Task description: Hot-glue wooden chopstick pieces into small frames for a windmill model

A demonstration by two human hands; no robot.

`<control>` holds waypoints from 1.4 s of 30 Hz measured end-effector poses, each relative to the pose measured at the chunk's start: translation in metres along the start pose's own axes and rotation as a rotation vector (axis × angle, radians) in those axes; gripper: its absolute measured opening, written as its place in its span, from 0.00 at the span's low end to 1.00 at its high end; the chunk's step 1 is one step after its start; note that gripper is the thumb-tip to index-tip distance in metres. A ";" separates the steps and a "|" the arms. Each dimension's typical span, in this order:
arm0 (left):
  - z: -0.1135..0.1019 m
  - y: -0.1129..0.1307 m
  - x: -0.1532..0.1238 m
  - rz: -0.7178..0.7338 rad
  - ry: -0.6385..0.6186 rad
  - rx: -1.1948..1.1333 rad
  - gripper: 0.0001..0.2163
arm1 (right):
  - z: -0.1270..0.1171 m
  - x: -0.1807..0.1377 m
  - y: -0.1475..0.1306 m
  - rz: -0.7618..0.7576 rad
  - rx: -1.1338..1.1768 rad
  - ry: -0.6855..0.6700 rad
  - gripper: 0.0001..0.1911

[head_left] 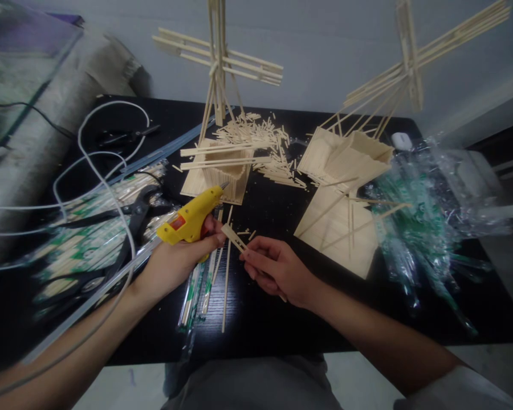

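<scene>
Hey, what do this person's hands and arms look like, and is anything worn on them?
The left hand and right hand are bare, with no gloves, and no ring or watch can be seen. Both forearms are uncovered. The edge of a pale sleeve shows on the right arm in the lower right corner. The left arm is bare as far as the picture's edge.

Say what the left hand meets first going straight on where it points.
Probably the stick-built box: the left hand aims its glue gun there, nozzle close to the wall; depth unclear.
</scene>
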State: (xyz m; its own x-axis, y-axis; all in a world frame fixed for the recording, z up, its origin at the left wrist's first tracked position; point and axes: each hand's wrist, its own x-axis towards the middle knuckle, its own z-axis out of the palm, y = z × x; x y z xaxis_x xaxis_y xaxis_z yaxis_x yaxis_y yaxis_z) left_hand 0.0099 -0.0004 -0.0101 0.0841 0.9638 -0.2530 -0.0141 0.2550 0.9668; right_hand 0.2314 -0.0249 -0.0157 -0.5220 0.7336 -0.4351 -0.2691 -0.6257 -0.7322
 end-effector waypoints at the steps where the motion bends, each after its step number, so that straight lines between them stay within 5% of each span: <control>1: 0.000 0.000 0.000 -0.004 0.004 -0.018 0.13 | 0.000 0.000 0.000 -0.002 0.006 0.001 0.23; 33: 0.007 0.014 -0.002 -0.302 -0.065 -0.443 0.15 | -0.001 -0.004 -0.002 -0.035 0.038 -0.077 0.21; 42: 0.003 0.023 0.003 -0.140 0.075 -0.410 0.14 | -0.002 0.000 -0.003 -0.045 0.085 0.005 0.22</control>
State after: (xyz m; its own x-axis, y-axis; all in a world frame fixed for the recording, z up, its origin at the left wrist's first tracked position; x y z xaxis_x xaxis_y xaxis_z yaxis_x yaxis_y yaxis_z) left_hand 0.0127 0.0084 0.0117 0.0407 0.9168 -0.3973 -0.4034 0.3788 0.8329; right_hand 0.2337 -0.0219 -0.0144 -0.5036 0.7630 -0.4053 -0.3602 -0.6118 -0.7042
